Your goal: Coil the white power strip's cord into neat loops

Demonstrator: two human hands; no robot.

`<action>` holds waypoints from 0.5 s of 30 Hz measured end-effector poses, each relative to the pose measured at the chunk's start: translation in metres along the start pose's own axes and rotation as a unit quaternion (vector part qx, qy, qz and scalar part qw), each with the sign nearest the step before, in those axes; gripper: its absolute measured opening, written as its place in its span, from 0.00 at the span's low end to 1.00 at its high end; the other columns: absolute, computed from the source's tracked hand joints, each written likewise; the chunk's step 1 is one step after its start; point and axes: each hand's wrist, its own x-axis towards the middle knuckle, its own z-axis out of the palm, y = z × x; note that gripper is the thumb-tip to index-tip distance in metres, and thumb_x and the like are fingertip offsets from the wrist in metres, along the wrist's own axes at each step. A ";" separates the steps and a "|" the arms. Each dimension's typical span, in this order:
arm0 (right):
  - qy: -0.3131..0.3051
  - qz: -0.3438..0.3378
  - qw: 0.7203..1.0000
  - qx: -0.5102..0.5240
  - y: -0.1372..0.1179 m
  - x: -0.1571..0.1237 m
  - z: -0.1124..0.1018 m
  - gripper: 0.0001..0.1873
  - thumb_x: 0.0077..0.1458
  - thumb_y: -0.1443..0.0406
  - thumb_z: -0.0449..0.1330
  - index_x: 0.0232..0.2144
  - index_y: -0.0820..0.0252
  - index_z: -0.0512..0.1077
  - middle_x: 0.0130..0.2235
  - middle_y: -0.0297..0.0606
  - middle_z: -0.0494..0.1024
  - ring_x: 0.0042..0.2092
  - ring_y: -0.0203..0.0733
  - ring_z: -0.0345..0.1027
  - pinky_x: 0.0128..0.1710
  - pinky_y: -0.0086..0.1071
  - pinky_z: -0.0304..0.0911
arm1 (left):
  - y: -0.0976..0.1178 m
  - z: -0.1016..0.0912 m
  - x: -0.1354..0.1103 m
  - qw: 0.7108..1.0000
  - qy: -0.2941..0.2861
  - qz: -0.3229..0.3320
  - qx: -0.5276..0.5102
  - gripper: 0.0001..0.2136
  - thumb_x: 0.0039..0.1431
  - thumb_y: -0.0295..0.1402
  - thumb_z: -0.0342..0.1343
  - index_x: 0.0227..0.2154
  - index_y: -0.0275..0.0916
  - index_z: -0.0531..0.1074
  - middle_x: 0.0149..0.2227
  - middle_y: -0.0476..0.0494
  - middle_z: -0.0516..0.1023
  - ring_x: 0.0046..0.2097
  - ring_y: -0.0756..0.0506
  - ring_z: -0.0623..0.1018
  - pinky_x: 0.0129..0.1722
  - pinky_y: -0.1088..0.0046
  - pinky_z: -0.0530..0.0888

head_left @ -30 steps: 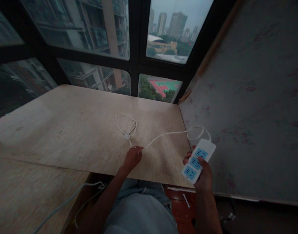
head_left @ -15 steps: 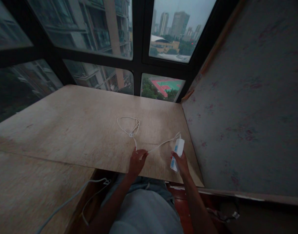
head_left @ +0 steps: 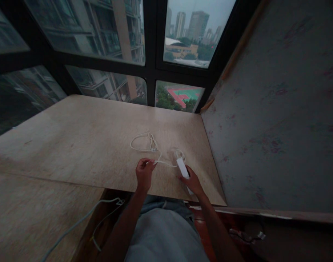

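Note:
A white power strip (head_left: pixel 182 168) is gripped in my right hand (head_left: pixel 192 180), tilted so that its plain narrow side faces up. Its white cord (head_left: pixel 166 163) loops at the far end of the strip and runs left to my left hand (head_left: pixel 145 174). The thumb and fingers of that hand pinch the cord. Beyond my left hand, the rest of the cord lies in a loose, partly tangled loop (head_left: pixel 140 149) on the wooden tabletop (head_left: pixel 101 134).
Dark-framed windows (head_left: pixel 151 69) stand behind the tabletop. A papered wall (head_left: pixel 264 120) closes off the right side. Another pale cable (head_left: pixel 76 223) lies across the lower-left board and hangs over its edge. A cable with a white end (head_left: pixel 261 235) lies low at the right.
My right hand has moved left with the power strip and turned it, so its blue-marked socket face no longer shows. My left hand has shifted slightly left and up, pinching the cord.

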 end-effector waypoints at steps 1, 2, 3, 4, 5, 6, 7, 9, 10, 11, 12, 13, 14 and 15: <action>0.003 -0.002 1.000 0.001 0.000 0.001 0.000 0.38 0.42 0.56 0.65 0.56 0.62 0.66 0.54 0.48 0.73 0.54 0.54 0.67 0.55 0.48 0.60 | 0.002 0.000 0.001 1.000 -0.003 -0.013 -0.021 0.13 0.42 0.32 0.65 0.27 0.39 0.65 0.24 0.56 0.70 0.30 0.53 0.74 0.40 0.68 0.76; 0.005 -0.002 1.000 0.002 -0.001 0.002 0.000 0.38 0.42 0.56 0.65 0.55 0.62 0.66 0.54 0.48 0.73 0.53 0.54 0.67 0.55 0.49 0.60 | 0.003 0.000 0.002 0.999 -0.006 -0.027 -0.044 0.13 0.41 0.30 0.65 0.26 0.39 0.64 0.24 0.56 0.70 0.29 0.53 0.74 0.40 0.68 0.76; 0.007 -0.003 1.000 0.004 -0.001 0.002 0.000 0.37 0.41 0.56 0.65 0.55 0.61 0.66 0.54 0.47 0.73 0.53 0.54 0.68 0.55 0.49 0.60 | 0.003 0.000 0.004 0.997 -0.010 -0.041 -0.068 0.13 0.41 0.29 0.65 0.26 0.39 0.64 0.24 0.57 0.70 0.29 0.53 0.74 0.40 0.68 0.76; 0.007 -0.006 1.000 0.006 -0.001 0.002 0.000 0.37 0.41 0.57 0.65 0.55 0.61 0.67 0.54 0.47 0.73 0.53 0.54 0.68 0.55 0.49 0.60 | 0.003 -0.002 0.006 0.994 -0.015 -0.055 -0.090 0.14 0.40 0.28 0.65 0.26 0.40 0.64 0.24 0.57 0.71 0.29 0.54 0.74 0.40 0.68 0.76; 0.008 -0.008 1.000 0.009 -0.002 0.002 -0.001 0.37 0.41 0.57 0.65 0.55 0.60 0.67 0.54 0.47 0.73 0.53 0.54 0.68 0.55 0.48 0.60 | 0.003 -0.003 0.008 0.992 -0.020 -0.066 -0.109 0.14 0.40 0.27 0.65 0.26 0.40 0.64 0.24 0.57 0.72 0.28 0.54 0.74 0.40 0.68 0.76; 0.007 -0.010 1.000 0.013 -0.002 0.002 -0.002 0.37 0.42 0.57 0.66 0.55 0.60 0.67 0.54 0.47 0.73 0.53 0.53 0.68 0.55 0.48 0.61 | 0.003 -0.004 0.010 0.989 -0.023 -0.073 -0.123 0.14 0.40 0.27 0.66 0.26 0.40 0.65 0.24 0.57 0.72 0.27 0.54 0.73 0.40 0.68 0.76; 0.006 -0.011 1.000 0.016 -0.003 0.002 -0.002 0.36 0.42 0.57 0.65 0.55 0.60 0.66 0.54 0.47 0.73 0.53 0.53 0.68 0.54 0.47 0.61 | 0.002 -0.006 0.012 0.988 -0.023 -0.077 -0.131 0.14 0.40 0.28 0.66 0.26 0.40 0.65 0.24 0.57 0.73 0.27 0.55 0.73 0.40 0.67 0.76; 0.003 -0.009 1.000 0.024 -0.003 0.001 -0.004 0.36 0.43 0.57 0.65 0.55 0.61 0.66 0.54 0.46 0.73 0.52 0.52 0.68 0.54 0.46 0.61 | 0.001 -0.009 0.015 0.988 -0.012 -0.088 -0.127 0.14 0.41 0.29 0.67 0.26 0.40 0.66 0.23 0.58 0.72 0.25 0.56 0.72 0.39 0.66 0.77; 0.003 -0.008 1.000 0.028 -0.003 0.001 -0.006 0.36 0.43 0.57 0.65 0.55 0.61 0.66 0.53 0.46 0.74 0.52 0.52 0.69 0.54 0.46 0.62 | 0.001 -0.010 0.016 0.988 -0.002 -0.098 -0.117 0.14 0.41 0.30 0.67 0.26 0.39 0.66 0.21 0.58 0.71 0.23 0.56 0.70 0.38 0.67 0.78; 0.005 -0.006 0.999 0.031 -0.003 0.000 -0.007 0.36 0.44 0.56 0.65 0.54 0.62 0.66 0.53 0.47 0.74 0.52 0.52 0.69 0.54 0.45 0.62 | 0.001 -0.011 0.017 0.988 0.010 -0.113 -0.105 0.14 0.40 0.30 0.68 0.26 0.39 0.66 0.19 0.59 0.69 0.22 0.57 0.69 0.37 0.67 0.78; 0.009 -0.005 0.999 0.033 -0.002 0.000 -0.008 0.35 0.44 0.56 0.65 0.54 0.63 0.66 0.52 0.47 0.74 0.51 0.52 0.69 0.53 0.45 0.62 | 0.001 -0.012 0.017 0.987 0.021 -0.131 -0.092 0.14 0.40 0.31 0.68 0.25 0.39 0.66 0.18 0.60 0.67 0.20 0.57 0.67 0.36 0.68 0.78; 0.014 -0.002 0.999 0.036 -0.002 -0.001 -0.009 0.35 0.44 0.55 0.65 0.53 0.64 0.67 0.52 0.48 0.74 0.51 0.52 0.69 0.53 0.45 0.62 | 0.000 -0.014 0.018 0.985 0.030 -0.148 -0.081 0.14 0.40 0.31 0.69 0.24 0.38 0.66 0.16 0.61 0.65 0.19 0.58 0.66 0.34 0.70 0.78; 0.019 0.000 0.999 0.039 -0.003 -0.002 -0.009 0.35 0.44 0.55 0.65 0.53 0.65 0.67 0.52 0.48 0.74 0.50 0.52 0.69 0.52 0.44 0.62 | 0.000 -0.015 0.018 0.983 0.038 -0.163 -0.074 0.14 0.40 0.31 0.69 0.24 0.38 0.66 0.15 0.62 0.63 0.18 0.58 0.64 0.33 0.71 0.78; 0.026 0.004 0.999 0.043 -0.003 -0.003 -0.010 0.35 0.45 0.54 0.65 0.53 0.66 0.67 0.51 0.49 0.74 0.50 0.52 0.69 0.52 0.44 0.63 | 0.000 -0.016 0.018 0.981 0.044 -0.176 -0.069 0.13 0.41 0.31 0.68 0.24 0.37 0.67 0.14 0.62 0.61 0.17 0.59 0.62 0.32 0.73 0.78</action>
